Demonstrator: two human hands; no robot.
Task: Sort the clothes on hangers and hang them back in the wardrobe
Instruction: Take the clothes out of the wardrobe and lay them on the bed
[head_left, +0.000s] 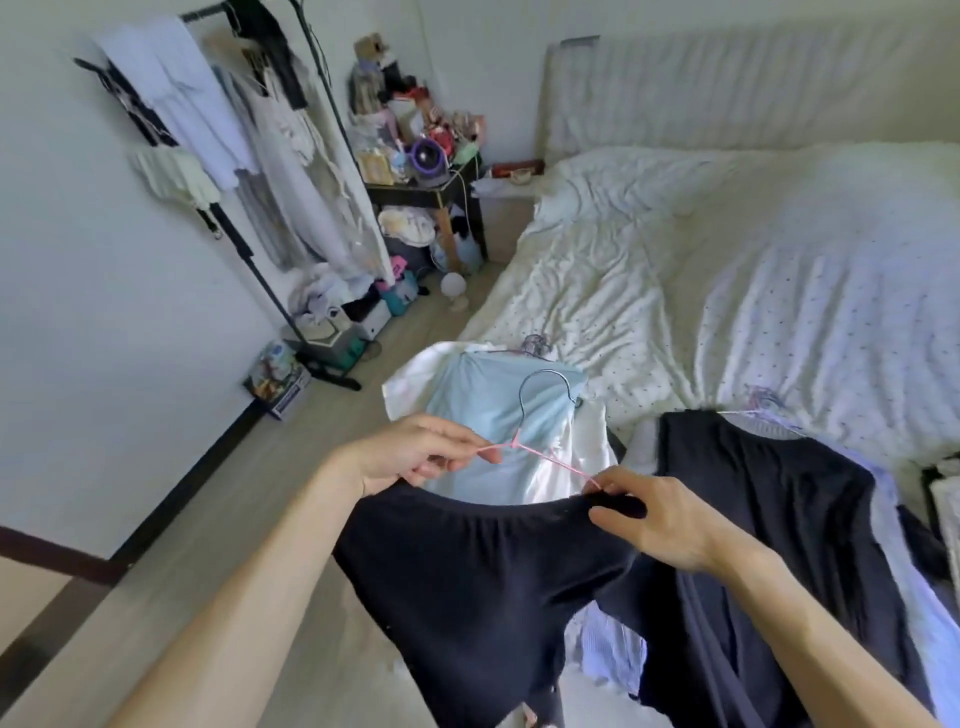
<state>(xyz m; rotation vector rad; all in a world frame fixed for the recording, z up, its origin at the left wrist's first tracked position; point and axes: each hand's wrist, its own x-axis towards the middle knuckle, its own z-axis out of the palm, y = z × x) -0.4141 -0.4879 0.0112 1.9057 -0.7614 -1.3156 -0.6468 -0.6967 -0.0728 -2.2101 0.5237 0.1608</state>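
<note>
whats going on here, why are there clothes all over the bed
A person is putting a dark garment onto a pink hanger. The left hand pinches one end of the hanger, and the right hand grips the garment's edge at the other end. A light blue top and another dark piece lie on the bed. A clothes rack with clothes on it stands by the wall.

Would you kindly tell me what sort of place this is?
Most likely a bedroom: a rumpled bed with padded headboard, a clothes rack hung with garments, and a cluttered side table.
</note>
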